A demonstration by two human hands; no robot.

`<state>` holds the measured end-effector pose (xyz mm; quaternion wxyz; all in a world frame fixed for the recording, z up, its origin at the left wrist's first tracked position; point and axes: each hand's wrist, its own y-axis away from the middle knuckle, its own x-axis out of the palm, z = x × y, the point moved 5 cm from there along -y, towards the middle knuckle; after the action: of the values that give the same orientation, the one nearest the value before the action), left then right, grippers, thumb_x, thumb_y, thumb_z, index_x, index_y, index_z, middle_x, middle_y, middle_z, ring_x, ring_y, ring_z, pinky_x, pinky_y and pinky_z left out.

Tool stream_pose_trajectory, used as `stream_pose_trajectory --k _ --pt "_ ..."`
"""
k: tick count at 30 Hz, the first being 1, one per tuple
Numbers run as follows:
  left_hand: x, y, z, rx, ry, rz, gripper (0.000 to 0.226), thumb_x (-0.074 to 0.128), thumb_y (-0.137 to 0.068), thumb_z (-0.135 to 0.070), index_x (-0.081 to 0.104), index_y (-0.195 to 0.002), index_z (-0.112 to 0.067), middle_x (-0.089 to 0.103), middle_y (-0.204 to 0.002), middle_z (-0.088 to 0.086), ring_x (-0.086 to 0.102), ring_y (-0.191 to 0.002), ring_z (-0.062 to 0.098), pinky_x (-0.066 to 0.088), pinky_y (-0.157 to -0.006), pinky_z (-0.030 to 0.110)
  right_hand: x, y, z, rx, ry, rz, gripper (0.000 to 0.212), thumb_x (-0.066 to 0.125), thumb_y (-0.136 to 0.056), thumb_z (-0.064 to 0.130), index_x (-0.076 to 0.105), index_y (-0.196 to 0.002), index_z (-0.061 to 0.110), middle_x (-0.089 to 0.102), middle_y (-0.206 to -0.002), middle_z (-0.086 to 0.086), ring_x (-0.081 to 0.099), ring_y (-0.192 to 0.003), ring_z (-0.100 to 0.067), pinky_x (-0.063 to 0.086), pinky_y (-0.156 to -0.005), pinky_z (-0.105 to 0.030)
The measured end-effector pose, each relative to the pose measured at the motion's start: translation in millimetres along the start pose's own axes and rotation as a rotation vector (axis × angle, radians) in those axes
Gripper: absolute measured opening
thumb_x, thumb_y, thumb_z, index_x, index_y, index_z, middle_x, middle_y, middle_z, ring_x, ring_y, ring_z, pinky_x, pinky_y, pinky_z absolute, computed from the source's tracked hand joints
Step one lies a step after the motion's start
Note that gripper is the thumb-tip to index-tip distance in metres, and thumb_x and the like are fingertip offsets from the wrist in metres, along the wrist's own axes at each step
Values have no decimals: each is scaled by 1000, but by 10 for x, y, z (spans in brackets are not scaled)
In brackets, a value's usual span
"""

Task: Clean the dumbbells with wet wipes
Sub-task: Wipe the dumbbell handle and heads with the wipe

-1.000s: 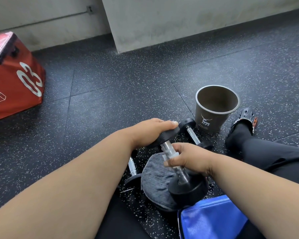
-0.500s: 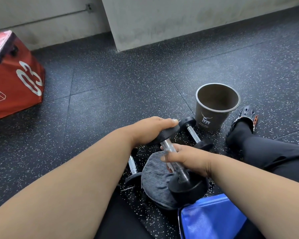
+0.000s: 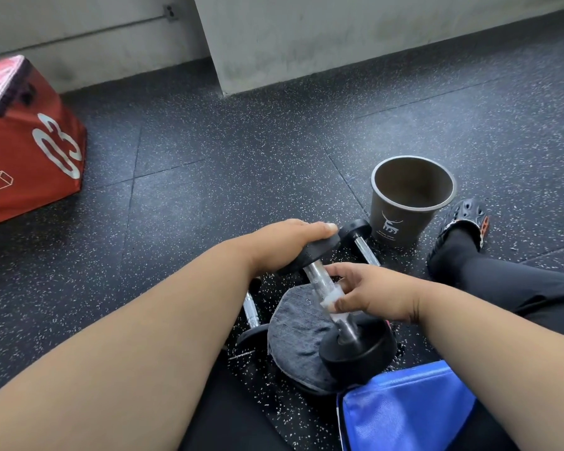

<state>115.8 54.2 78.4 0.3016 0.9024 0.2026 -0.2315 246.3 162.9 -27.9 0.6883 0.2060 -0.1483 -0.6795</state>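
A tilted black-headed dumbbell [image 3: 336, 307] has a white wet wipe [image 3: 331, 296] wrapped around its chrome handle.

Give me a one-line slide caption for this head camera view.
Left hand steadies a tilted dumbbell by its upper head while right hand rubs a wet wipe along the handle.

Head-worn camera looks forward and down, close over the floor [image 3: 209, 177].
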Motion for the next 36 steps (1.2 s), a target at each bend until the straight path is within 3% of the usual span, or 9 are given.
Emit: stream_pose_trajectory --k 4,7,11,14,17,20,24,30,36 --pt "-1 21 -34 -1 -16 -1 40 57 -101 -65 75 -102 -29 76 -119 -3 70 -112 17 48 -110 38 43 14 61 -64 267 -249 67 94 -75 36 62 -134 33 79 -92 4 75 -80 -12 61 -91 -41" --pt "9 13 -34 6 -22 3 43 57 -100 -67 76 -100 -29 76 -118 -2 70 -113 20 48 -110 40 126 65 164 -86 468 -457 61 90 -72 52 60 -124 41 74 -87 8 70 -81 -9 53 -77 -27" --pt "40 -14 -31 12 -24 13 66 55 -83 -81 81 -102 -24 80 -108 1 74 -107 26 50 -109 49 236 30 306 -109 616 -611 48 80 -77 48 58 -116 30 74 -98 4 70 -95 -26 52 -79 -35" --pt "53 -42 -31 11 -48 31 66 53 -82 -84 82 -96 -26 81 -102 1 74 -100 24 49 -109 49 280 4 313 -78 633 -613 44 75 -81 40 54 -117 27 74 -101 0 71 -98 -32 54 -79 -38" --pt "40 10 -44 -1 -42 6 60 58 -92 -76 81 -107 -23 80 -111 0 73 -106 21 49 -110 44 315 55 240 -45 698 -589 48 72 -82 33 51 -124 26 74 -103 -1 71 -99 -34 54 -77 -39" --pt "36 55 -65 12 -55 -5 58 57 -95 -74 79 -116 -24 76 -123 0 70 -115 21 46 -113 42 345 107 166 -27 718 -521 69 72 -78 25 43 -140 29 75 -106 -2 72 -99 -34 57 -81 -41" --pt "49 58 -71 46 -99 -7 66 52 -85 -84 80 -101 -27 77 -113 -2 71 -108 20 46 -112 46 337 148 116 19 693 -448 72 78 -74 29 46 -138 36 76 -106 4 72 -100 -26 57 -86 -36" --pt "41 130 -93 69 -160 1 63 52 -98 -74 75 -101 -15 76 -109 6 69 -102 24 47 -100 39 294 185 120 4 400 -404 73 90 -71 16 56 -133 37 77 -98 5 76 -88 -15 57 -72 -23" --pt "42 182 -115 45 -172 -21 67 52 -97 -76 71 -129 -20 67 -132 3 62 -121 24 41 -99 38 282 124 21 -40 53 -339 73 87 -64 10 62 -130 30 80 -97 -1 77 -92 -19 62 -92 -43"
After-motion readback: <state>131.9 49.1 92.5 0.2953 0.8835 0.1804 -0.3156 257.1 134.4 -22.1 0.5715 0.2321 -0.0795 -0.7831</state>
